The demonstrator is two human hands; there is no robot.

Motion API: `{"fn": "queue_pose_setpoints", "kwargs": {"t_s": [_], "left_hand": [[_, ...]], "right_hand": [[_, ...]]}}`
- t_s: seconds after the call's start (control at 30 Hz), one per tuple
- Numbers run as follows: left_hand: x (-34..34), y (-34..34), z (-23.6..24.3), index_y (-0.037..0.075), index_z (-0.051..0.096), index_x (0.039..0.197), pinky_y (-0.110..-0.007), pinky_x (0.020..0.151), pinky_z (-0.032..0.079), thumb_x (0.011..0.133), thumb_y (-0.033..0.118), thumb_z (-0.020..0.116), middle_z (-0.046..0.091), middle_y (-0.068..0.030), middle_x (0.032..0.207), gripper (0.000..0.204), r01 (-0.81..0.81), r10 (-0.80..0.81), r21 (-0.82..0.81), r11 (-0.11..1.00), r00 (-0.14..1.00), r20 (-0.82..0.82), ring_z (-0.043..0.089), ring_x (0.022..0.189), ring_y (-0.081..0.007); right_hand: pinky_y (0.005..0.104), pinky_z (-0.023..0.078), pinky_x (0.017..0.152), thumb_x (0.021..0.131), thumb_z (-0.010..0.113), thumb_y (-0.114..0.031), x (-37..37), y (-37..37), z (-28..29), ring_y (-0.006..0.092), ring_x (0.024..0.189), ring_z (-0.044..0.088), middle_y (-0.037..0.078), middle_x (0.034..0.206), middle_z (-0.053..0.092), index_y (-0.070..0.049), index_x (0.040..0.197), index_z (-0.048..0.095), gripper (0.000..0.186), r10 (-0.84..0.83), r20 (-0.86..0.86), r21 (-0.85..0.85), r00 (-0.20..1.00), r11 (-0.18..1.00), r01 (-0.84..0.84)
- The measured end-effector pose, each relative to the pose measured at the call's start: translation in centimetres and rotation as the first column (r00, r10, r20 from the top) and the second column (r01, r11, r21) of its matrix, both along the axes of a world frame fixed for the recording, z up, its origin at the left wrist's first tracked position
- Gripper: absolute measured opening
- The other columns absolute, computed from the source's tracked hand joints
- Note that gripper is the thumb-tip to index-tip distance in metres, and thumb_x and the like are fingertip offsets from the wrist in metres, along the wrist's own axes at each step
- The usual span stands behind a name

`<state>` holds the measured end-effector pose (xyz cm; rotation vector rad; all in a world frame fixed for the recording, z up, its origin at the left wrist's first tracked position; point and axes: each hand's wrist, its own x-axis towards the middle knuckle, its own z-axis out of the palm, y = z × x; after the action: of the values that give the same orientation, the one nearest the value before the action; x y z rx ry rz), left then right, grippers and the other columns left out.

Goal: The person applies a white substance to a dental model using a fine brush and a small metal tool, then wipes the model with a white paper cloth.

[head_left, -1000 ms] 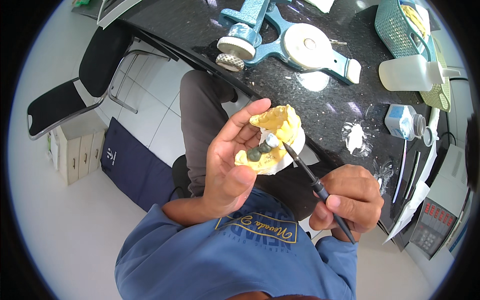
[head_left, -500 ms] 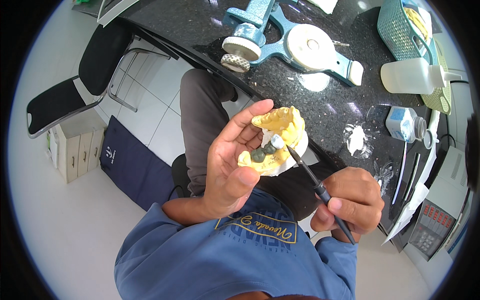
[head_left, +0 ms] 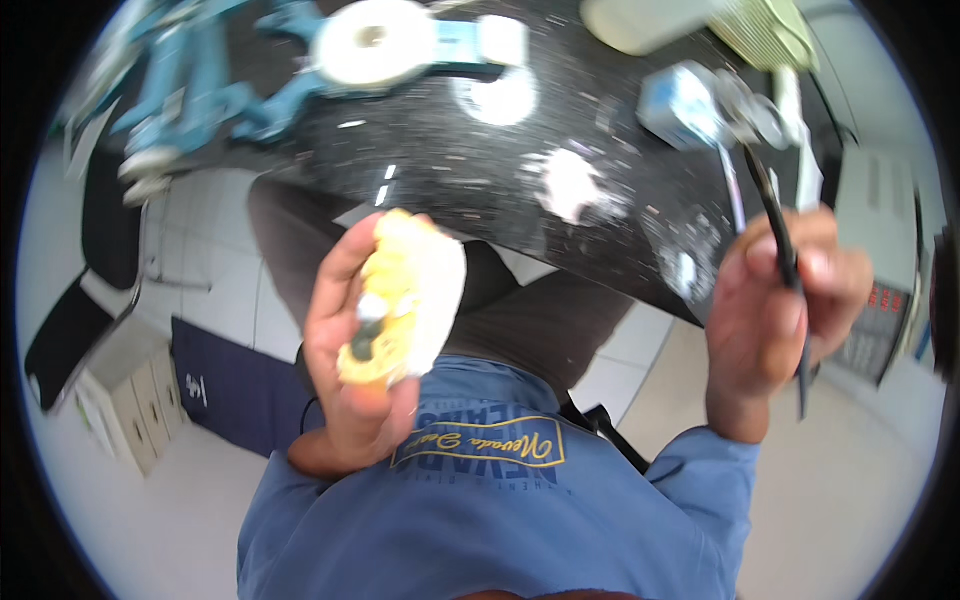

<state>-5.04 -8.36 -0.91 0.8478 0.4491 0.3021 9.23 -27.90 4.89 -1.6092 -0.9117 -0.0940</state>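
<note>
My left hand [head_left: 345, 345] grips a dental cast [head_left: 400, 262] of yellow stone on a white plaster base, held above my lap. Dark green teeth [head_left: 368, 342] and a white tooth [head_left: 372, 306] show on its side nearest my palm. Over at the right, my right hand [head_left: 785, 300] pinches a slim black brush [head_left: 783, 240], its dark tip pointing up and away from me. That tip appears close to a small jar with a blue and white label [head_left: 685, 103] on the dark worktop; whether they touch is unclear. Motion blurs both hands.
White powder [head_left: 572, 185] is heaped on the speckled black worktop [head_left: 470, 190]. A teal articulator [head_left: 455, 42] with a round white plate stands at the far left. Farther right are a plastic bottle [head_left: 640, 20], a pale green basket [head_left: 770, 35] and a grey keypad device [head_left: 885, 320].
The brush has left the cast and moved right and away, toward the jar. The cast has turned in my left hand and sits farther left. The view has swung right.
</note>
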Motion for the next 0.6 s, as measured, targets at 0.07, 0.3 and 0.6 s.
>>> {"fn": "queue_pose_setpoints", "kwargs": {"t_s": [0.07,0.3,0.6], "left_hand": [[-0.3,-1.4,-0.1,-0.008,0.024,0.138,-0.041,0.108,0.035,0.063,0.051,0.083,0.042,-0.0206,0.136,0.112,0.066,-0.063,-0.078,0.995,0.997,0.037,0.045,0.126,-0.0304],[0.2,-6.2,0.4,-0.009,0.021,0.139,-0.041,0.108,0.034,0.06,0.04,0.087,0.041,-0.0205,0.137,0.114,0.304,-0.304,-0.137,0.943,0.953,0.025,0.042,0.128,-0.0302],[-0.2,-8.5,0.7,-0.008,0.018,0.139,-0.042,0.105,0.038,0.06,0.045,0.085,0.041,-0.0248,0.137,0.116,0.194,-0.196,-0.028,0.981,0.977,-0.085,0.046,0.125,-0.0346]], "right_hand": [[0.0212,0.039,0.049,0.089,0.059,-0.024,0.3,-2.5,0.8,0.0134,0.063,0.046,0.011,0.083,0.05,-0.006,0.103,0.05,0.024,-0.059,-0.058,-0.037,0.997,0.998,0.057],[0.0223,0.05,0.058,0.083,0.059,-0.001,-1.8,-9.9,-0.2,0.0102,0.066,0.058,0.011,0.079,0.058,0.0,0.092,0.051,0.012,-0.179,-0.405,-0.179,0.896,0.977,0.114],[0.021,0.047,0.056,0.074,0.066,0.006,-2.2,-11.0,-2.2,0.009,0.065,0.056,0.009,0.076,0.059,0.001,0.083,0.056,0.014,-0.16,-0.449,-0.223,0.879,0.973,0.063]]}}
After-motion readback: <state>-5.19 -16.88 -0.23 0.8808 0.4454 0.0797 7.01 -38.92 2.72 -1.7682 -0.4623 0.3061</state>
